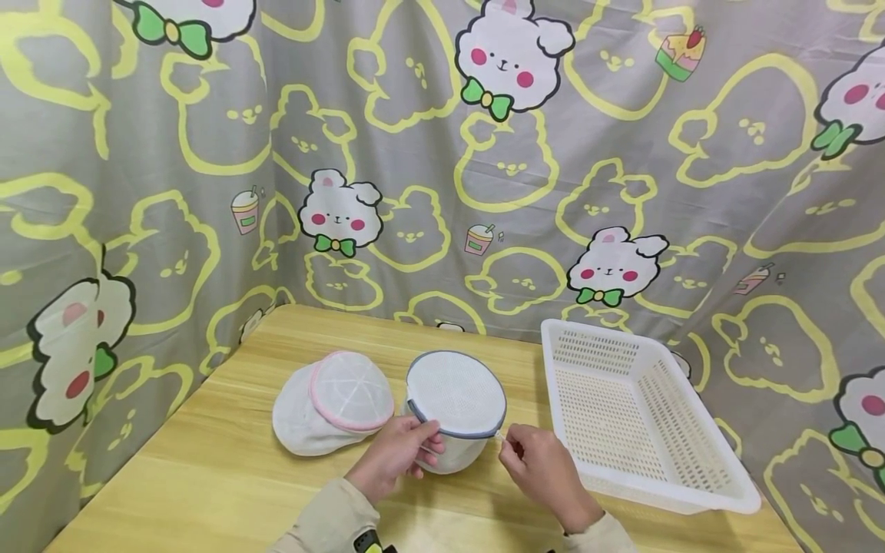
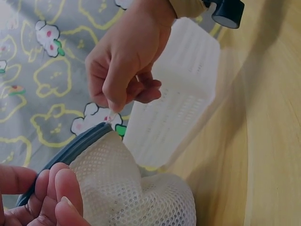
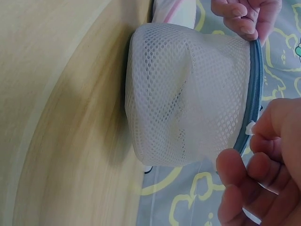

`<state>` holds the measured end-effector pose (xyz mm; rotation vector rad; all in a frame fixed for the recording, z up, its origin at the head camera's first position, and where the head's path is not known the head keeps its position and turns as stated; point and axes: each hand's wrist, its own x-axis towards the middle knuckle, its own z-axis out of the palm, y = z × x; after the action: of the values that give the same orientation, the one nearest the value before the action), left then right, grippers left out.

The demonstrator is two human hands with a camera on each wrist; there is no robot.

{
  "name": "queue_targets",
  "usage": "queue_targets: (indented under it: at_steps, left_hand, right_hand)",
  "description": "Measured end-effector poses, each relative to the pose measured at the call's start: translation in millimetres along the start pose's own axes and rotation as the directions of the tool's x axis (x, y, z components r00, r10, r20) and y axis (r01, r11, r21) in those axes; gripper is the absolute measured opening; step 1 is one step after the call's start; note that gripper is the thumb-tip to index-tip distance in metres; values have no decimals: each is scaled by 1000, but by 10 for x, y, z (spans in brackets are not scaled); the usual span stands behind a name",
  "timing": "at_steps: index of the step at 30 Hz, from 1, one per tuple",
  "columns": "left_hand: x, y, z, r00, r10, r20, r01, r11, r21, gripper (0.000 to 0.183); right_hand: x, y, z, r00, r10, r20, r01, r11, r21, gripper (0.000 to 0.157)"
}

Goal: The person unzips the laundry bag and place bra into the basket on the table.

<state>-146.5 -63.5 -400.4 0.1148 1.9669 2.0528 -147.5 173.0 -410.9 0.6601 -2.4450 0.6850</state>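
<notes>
A white mesh laundry bag point(image 1: 456, 392) stands on the table, its round lid edged by a blue-grey zipper point(image 3: 254, 89). At the rim's near left, my left hand point(image 1: 404, 452) pinches the zipper edge between thumb and fingers. My right hand point(image 1: 546, 465) is at the near right of the rim and pinches the small white zipper pull point(image 3: 250, 128). In the right wrist view the mesh side is slightly creased. Just left of this bag lies a second white mesh bag point(image 1: 353, 390) with pink trim, tilted over.
A white plastic basket point(image 1: 622, 411) with slotted walls stands to the right on the wooden table point(image 1: 200, 468). Behind the table and at both sides hangs a grey curtain point(image 1: 429, 230) with a cartoon print.
</notes>
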Motion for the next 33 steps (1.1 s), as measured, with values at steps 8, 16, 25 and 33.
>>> queue_targets:
  at_steps: [8, 16, 25, 33]
  left_hand:
    - [29, -5, -50, 1000, 12, 1, -12, 1000, 2, 25]
    - [24, 23, -120, 1000, 1, -17, -1, 1000, -6, 24]
    - [3, 72, -153, 999, 10, -48, -11, 1000, -3, 24]
    - [3, 43, -81, 999, 3, -43, -2, 1000, 30, 32]
  right_hand:
    - [11, 25, -5, 1000, -17, -14, 17, 1000, -4, 38]
    - [-5, 14, -19, 999, 50, 12, -50, 999, 17, 36]
    - [-3, 0, -4, 1000, 14, -4, -14, 998, 56, 36]
    - [-9, -57, 36, 998, -43, -53, 48, 995, 85, 38]
